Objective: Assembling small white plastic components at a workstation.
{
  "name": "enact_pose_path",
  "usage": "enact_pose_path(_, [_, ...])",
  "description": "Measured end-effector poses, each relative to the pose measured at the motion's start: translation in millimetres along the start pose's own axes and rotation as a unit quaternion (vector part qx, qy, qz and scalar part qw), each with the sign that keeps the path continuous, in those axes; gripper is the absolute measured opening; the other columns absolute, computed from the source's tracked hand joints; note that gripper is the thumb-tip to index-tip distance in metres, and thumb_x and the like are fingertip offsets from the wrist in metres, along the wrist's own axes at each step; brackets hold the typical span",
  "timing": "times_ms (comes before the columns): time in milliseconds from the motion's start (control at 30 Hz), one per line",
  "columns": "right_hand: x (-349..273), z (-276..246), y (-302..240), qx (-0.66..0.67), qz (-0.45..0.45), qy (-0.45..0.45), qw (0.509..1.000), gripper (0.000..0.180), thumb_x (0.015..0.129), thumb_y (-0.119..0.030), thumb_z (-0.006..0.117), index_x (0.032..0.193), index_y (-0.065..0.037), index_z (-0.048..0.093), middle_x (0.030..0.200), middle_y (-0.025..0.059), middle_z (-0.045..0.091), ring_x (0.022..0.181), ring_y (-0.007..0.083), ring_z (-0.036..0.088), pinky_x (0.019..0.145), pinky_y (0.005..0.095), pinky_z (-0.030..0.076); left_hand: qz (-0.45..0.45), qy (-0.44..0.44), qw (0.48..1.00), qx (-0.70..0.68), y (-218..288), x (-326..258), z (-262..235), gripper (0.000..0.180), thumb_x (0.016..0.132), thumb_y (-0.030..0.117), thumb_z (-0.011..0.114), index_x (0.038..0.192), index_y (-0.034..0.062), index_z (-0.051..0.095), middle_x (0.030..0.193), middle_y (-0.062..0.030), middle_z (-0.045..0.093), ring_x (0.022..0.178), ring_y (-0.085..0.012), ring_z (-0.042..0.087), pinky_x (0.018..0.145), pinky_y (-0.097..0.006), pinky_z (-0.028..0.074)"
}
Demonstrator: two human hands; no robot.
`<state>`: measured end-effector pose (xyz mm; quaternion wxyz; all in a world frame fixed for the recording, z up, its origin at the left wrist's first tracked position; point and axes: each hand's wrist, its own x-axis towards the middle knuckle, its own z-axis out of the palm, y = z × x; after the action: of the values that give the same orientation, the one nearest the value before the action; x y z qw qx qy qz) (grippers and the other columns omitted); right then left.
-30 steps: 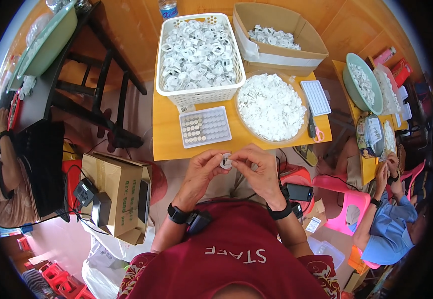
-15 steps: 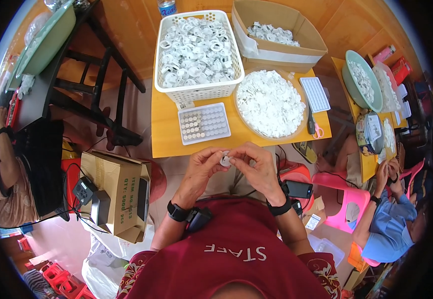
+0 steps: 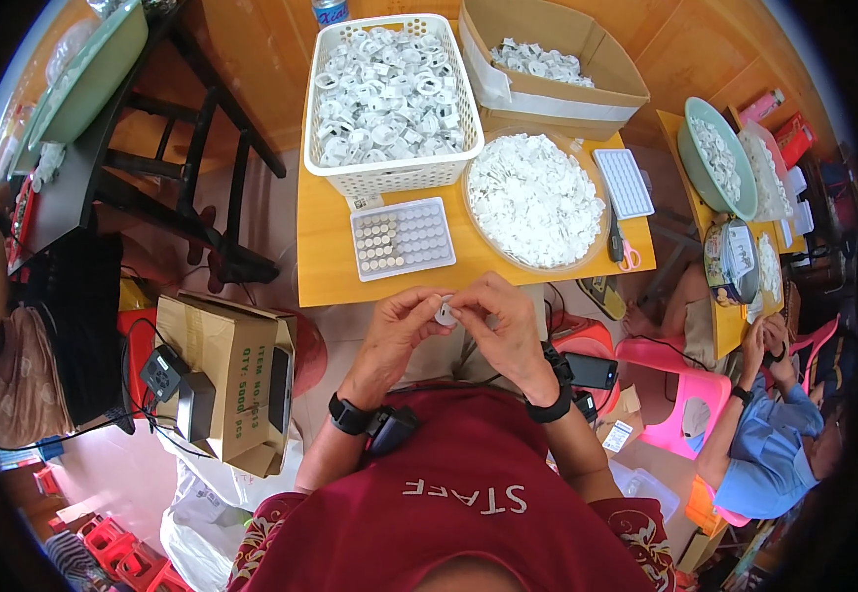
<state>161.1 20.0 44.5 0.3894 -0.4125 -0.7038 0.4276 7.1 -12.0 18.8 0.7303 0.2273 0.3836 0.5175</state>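
Between my two hands, just off the near edge of the yellow table [image 3: 325, 286], is a small round white plastic part [image 3: 445, 312] with a dark spot on it. My left hand [image 3: 396, 331] pinches it between thumb and finger. The thumb and fingertips of my right hand [image 3: 500, 326] press on its right side. Beyond my hands sits a white tray [image 3: 435, 259] with round pockets, several of them filled with small silvery discs [image 3: 379, 243]. To its right a round tub [image 3: 475, 219] is heaped with small white pieces [image 3: 537, 197].
A white basket [image 3: 389, 180] of white parts and a cardboard box [image 3: 587, 113] stand at the back. Pink-handled scissors [image 3: 629, 259] lie near a second tray [image 3: 624, 185]. An open carton [image 3: 217, 385] is at my left. Co-workers sit on both sides, one in a blue shirt [image 3: 769, 444].
My hands stay together on the white part, shifted very slightly left. The dark spot on the part looks smaller now. The view has moved a little.
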Motion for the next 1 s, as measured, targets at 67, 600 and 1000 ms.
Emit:
enact_pose_path(67, [-1, 2, 2, -0.008, -0.008, 0.007, 1.0, 0.011, 0.073, 0.004, 0.059, 0.082, -0.002, 0.061, 0.071, 0.0057, 0.053, 0.055, 0.0127, 0.051, 0.048, 0.0228, 0.04, 0.002, 0.004, 1.0, -0.002, -1, 0, 2, 0.019, 0.088, 0.012, 0.052, 0.101, 0.0001, 0.058, 0.092, -0.0067, 0.061, 0.079, -0.0123, 0.059, 0.071, -0.025, 0.05])
enact_pose_path(600, [-6, 18, 8, 0.255, 0.184, 0.072, 0.946, 0.008, 0.078, 0.001, 0.059, 0.085, -0.001, 0.053, 0.074, -0.001, 0.054, 0.066, 0.0037, 0.051, 0.058, 0.0165, 0.041, 0.156, 0.082, 0.967, 0.186, -8, 4, 11, 0.013, 0.079, 0.0, 0.058, 0.092, -0.0009, 0.061, 0.089, -0.0045, 0.055, 0.08, -0.0131, 0.059, 0.069, -0.024, 0.05])
enact_pose_path(1000, [-6, 25, 14, 0.331, 0.2, 0.097, 0.917, 0.008, 0.073, 0.003, 0.058, 0.078, -0.002, 0.053, 0.072, 0.0001, 0.053, 0.066, 0.0065, 0.053, 0.06, 0.0183, 0.042, 0.201, 0.097, 0.947, 0.231, -17, 5, 9, 0.012, 0.079, -0.003, 0.058, 0.09, -0.0022, 0.062, 0.088, -0.0031, 0.047, 0.078, -0.0129, 0.058, 0.07, -0.024, 0.051])
